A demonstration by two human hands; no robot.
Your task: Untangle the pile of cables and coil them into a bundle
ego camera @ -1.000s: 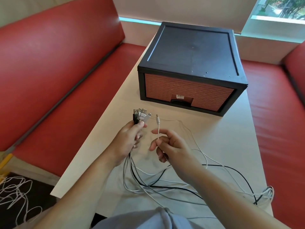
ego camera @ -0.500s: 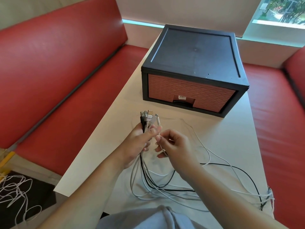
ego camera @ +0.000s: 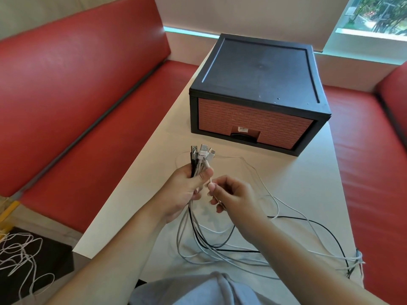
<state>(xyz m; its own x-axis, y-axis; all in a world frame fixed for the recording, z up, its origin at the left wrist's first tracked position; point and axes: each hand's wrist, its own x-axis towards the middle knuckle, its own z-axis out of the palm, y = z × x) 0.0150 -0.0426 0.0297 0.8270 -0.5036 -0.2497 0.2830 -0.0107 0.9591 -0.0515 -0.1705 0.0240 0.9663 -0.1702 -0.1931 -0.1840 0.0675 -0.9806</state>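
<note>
Several plug ends (ego camera: 203, 153) bunch in the left hand's (ego camera: 182, 194) curled fingers (ego camera: 196, 195); at 3 o'clock, the right hand (ego camera: 236, 198) pinches 1 white cable (ego camera: 210, 178). Best to level its tip with the rest.

The person wears a light grey garment (ego camera: 198, 291), forearms (ego camera: 114, 249) bare.

Pale table (ego camera: 286, 179), black drawer box w/ brick-red front (ego camera: 259, 89) on far end, loose cables (ego camera: 220, 247) sprawled near edge.
</note>
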